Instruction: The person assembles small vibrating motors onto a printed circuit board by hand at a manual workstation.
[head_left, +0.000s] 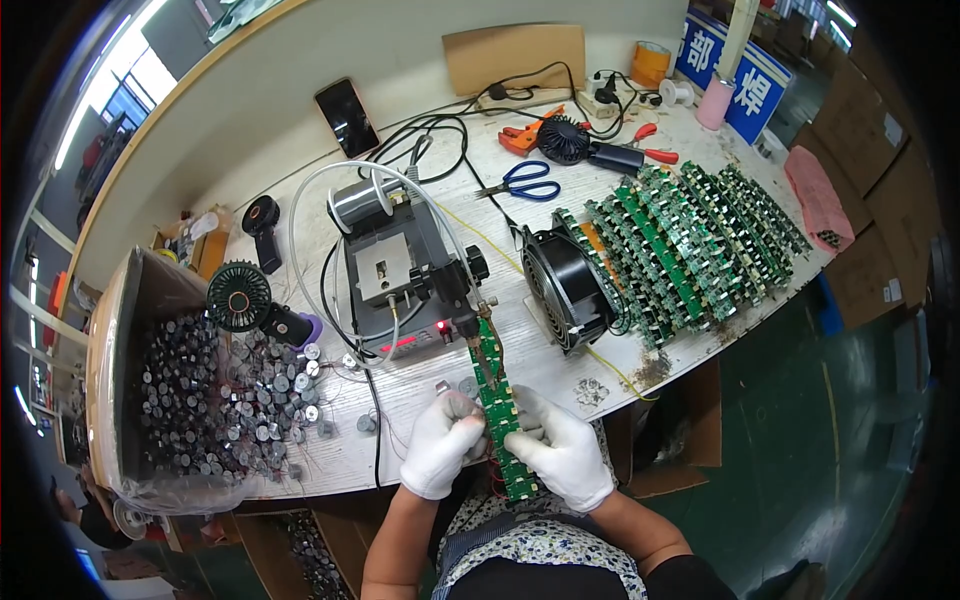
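Observation:
A long green circuit board strip (pixel 508 450) lies lengthwise in front of me, its far end below the tip of a soldering iron (pixel 487 365) held in a stand. My right hand (pixel 562 452), in a white glove, grips the board from the right with the thumb on its face. On the left side, my gloved left hand (pixel 442 444) is closed in a pinch against the board's edge; what sits between its fingertips is hidden. Thin red wires (pixel 495 475) show beside the board below that hand. Small round metal motors (pixel 468 386) rest just beyond the left hand.
A grey soldering station (pixel 400 285) carries a solder spool (pixel 360 203). At left, a box (pixel 115 400) spills many small motors. A black fan (pixel 568 288) and rows of green boards (pixel 690 250) stand right. Farther back lie blue scissors (pixel 525 183), a phone (pixel 347 115) and handheld fans (pixel 240 297).

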